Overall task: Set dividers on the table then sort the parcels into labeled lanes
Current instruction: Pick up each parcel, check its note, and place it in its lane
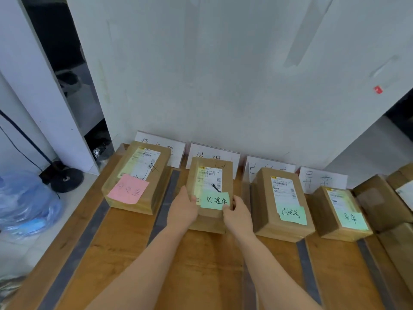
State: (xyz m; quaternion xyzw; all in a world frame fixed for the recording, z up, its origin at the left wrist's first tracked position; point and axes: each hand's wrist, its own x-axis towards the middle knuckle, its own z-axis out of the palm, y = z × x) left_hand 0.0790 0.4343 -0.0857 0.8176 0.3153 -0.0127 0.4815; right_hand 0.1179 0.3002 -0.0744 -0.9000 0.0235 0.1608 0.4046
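Parcel with the green note (pixel 210 186) lies on the desk (pixel 125 253) just before the second lane card (pixel 214 153). Our left hand (pixel 183 211) and right hand (pixel 237 215) grip its near corners. We judge it is being seated in its lane; next we must let go and fetch another.

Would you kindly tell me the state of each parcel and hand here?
Pink-note parcel: flat, first lane, untouched.
Second-lane parcel: gripped by both hands.
Left hand: holds its left edge.
Right hand: holds its right corner.
Third-lane parcel: flat, untouched.
Fourth-lane parcel: flat, untouched.
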